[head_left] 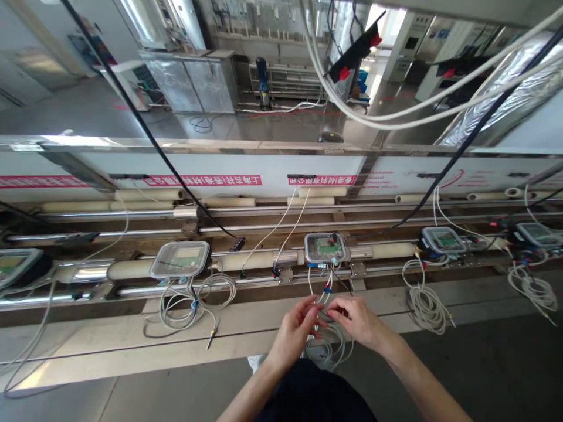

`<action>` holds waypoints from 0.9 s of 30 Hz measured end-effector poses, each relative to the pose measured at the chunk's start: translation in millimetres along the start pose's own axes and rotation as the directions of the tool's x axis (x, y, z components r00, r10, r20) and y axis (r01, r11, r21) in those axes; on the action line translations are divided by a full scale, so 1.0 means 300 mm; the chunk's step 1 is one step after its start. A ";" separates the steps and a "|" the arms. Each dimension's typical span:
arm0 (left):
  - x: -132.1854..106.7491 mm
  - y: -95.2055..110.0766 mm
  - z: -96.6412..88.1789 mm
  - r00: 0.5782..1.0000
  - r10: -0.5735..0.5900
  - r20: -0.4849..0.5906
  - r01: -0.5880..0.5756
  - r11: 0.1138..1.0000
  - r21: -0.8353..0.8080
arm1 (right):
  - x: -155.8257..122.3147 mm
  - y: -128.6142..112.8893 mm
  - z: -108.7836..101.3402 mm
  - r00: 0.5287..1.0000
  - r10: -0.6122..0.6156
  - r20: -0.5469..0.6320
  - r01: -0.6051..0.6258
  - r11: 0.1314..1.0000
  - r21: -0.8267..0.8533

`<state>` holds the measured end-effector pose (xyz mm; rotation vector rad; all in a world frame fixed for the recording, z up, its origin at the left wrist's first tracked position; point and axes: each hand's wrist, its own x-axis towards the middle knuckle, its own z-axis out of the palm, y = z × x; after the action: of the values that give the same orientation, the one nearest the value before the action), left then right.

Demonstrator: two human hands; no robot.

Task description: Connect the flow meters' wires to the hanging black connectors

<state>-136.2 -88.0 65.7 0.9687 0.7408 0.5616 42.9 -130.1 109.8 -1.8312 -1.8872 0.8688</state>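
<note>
My left grip (295, 327) and right grip (357, 319) meet just in front of me, low over the counter (109, 343), with the fingertips almost touching. Both are closed down to a pinch on the white cable (328, 350). The left curls its fingers round the strands from the side, and the right nips them between thumb and forefinger. The cable hangs in a loose coil just below my hands. Its thin strands run up from my fingers to the middle meter (325, 247) straight ahead, a small clear-lidded box with a green board inside, mounted on the pipe (387, 251) that runs along the line. Small blue and red tags sit on the strands just under that box.

Further left on the same pipe sits the left meter (180, 259), with its own left coil (189, 305) lying on the counter beneath it. To the right is the right meter (442, 239), with the right coil (424, 305) heaped below it. Behind the line stands a white panel with a red lettered strip (202, 180). Thick white hoses (396, 120) sag overhead.
</note>
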 end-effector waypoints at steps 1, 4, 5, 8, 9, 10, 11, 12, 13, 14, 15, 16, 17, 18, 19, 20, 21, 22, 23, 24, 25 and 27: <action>0.002 0.009 0.007 1.000 0.015 0.003 -0.015 1.000 0.017 | -0.002 0.011 0.020 1.000 0.006 0.001 -0.006 0.999 -0.052; -0.003 0.005 0.041 0.999 0.012 0.044 -0.016 0.996 0.089 | 0.001 0.076 0.078 0.996 0.049 0.075 -0.024 0.953 -0.303; -0.007 -0.003 0.055 0.998 -0.005 0.063 -0.002 0.994 0.111 | 0.002 0.103 0.094 0.990 0.088 0.112 -0.036 0.915 -0.401; -0.017 -0.041 0.094 0.989 -0.082 0.121 0.060 0.982 0.178 | -0.004 0.177 0.123 0.965 0.204 0.166 -0.071 0.809 -0.584; -0.020 -0.055 0.105 0.983 -0.115 0.141 0.084 0.974 0.210 | -0.009 0.196 0.126 0.960 0.220 0.174 -0.073 0.796 -0.600; -0.021 -0.070 0.116 0.976 -0.150 0.157 0.108 0.962 0.250 | -0.014 0.210 0.126 0.958 0.221 0.182 -0.069 0.795 -0.603; -0.022 -0.086 0.127 0.968 -0.188 0.168 0.132 0.946 0.296 | -0.019 0.221 0.125 0.959 0.213 0.187 -0.061 0.798 -0.599; -0.021 -0.102 0.137 0.960 -0.223 0.171 0.155 0.928 0.338 | -0.021 0.228 0.123 0.961 0.201 0.191 -0.049 0.801 -0.597; -0.020 -0.117 0.148 0.952 -0.253 0.170 0.175 0.912 0.372 | -0.021 0.233 0.122 0.963 0.184 0.196 -0.033 0.805 -0.592; -0.019 -0.131 0.159 0.948 -0.272 0.163 0.190 0.899 0.394 | -0.018 0.235 0.124 0.966 0.163 0.202 -0.015 0.811 -0.584; -0.017 -0.143 0.169 0.947 -0.282 0.153 0.201 0.893 0.403 | -0.013 0.236 0.127 0.968 0.143 0.207 0.002 0.818 -0.575; -0.015 -0.152 0.180 0.950 -0.279 0.141 0.203 0.893 0.402 | -0.005 0.237 0.131 0.969 0.127 0.212 0.016 0.824 -0.566; -0.013 -0.158 0.190 0.955 -0.268 0.127 0.198 0.896 0.396 | 0.003 0.238 0.135 0.970 0.117 0.214 0.024 0.829 -0.559; -0.013 -0.162 0.200 0.960 -0.255 0.114 0.192 0.899 0.394 | 0.010 0.240 0.137 0.970 0.114 0.215 0.025 0.833 -0.553; -0.014 -0.164 0.209 0.963 -0.249 0.106 0.189 0.898 0.397 | 0.015 0.242 0.134 0.970 0.115 0.215 0.022 0.835 -0.549; -0.016 -0.166 0.217 0.961 -0.254 0.109 0.191 0.896 0.401 | 0.017 0.243 0.124 0.970 0.116 0.212 0.019 0.839 -0.544; -0.018 -0.169 0.226 0.956 -0.268 0.118 0.200 0.892 0.404 | 0.014 0.243 0.106 0.971 0.112 0.210 0.019 0.842 -0.539; -0.021 -0.173 0.235 0.949 -0.287 0.129 0.216 0.891 0.399 | 0.007 0.242 0.080 0.972 0.104 0.212 0.026 0.845 -0.535; -0.022 -0.179 0.245 0.943 -0.304 0.136 0.235 0.896 0.376 | -0.004 0.240 0.048 0.974 0.082 0.210 0.039 0.857 -0.514; -0.021 -0.186 0.255 0.943 -0.307 0.132 0.251 0.911 0.328 | -0.017 0.237 0.012 0.979 0.045 0.200 0.055 0.884 -0.465; -0.017 -0.194 0.267 0.950 -0.289 0.118 0.253 0.934 0.251 | -0.030 0.233 -0.026 0.984 -0.003 0.177 0.071 0.921 -0.384; 0.000 -0.202 0.289 0.979 -0.199 0.042 0.197 0.980 0.040 | -0.052 0.228 -0.090 0.992 -0.088 0.090 0.101 0.982 -0.158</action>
<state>-63.4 -161.4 43.6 0.9248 0.7984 0.3523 113.7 -143.2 87.6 -1.8044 -2.1350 0.7908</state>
